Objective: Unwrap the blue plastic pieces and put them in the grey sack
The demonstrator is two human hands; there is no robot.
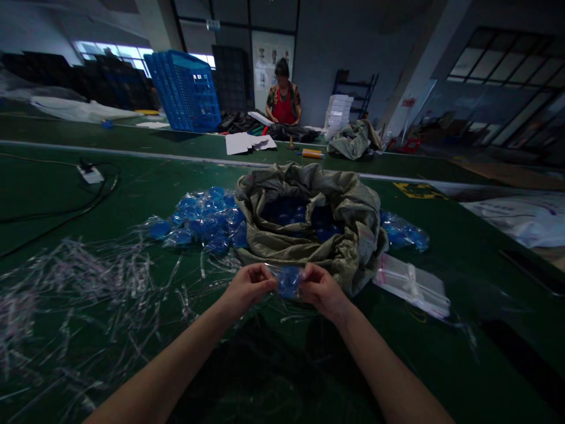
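Observation:
Between my two hands is a clear plastic bag with a round blue item (288,281) inside. My left hand (249,287) pinches the bag's left side, and my right hand (321,290) pinches its right side. Just beyond them stands an olive woven sack (309,250), its rim rolled down, with several dark blue round items (286,215) inside. A heap of bagged blue items (205,218) lies left of the sack, and a few more bagged ones (404,231) lie to its right. A bundle of flat clear bags (415,282) rests on the table at the right.
Thin clear plastic strips (101,277) litter the green table (145,171) on the left. A power strip (90,174) with black cables lies farther back. A dark phone-like slab (532,271) is at the right. Across the table, a person in a red apron (283,106) stands near blue crates (185,91).

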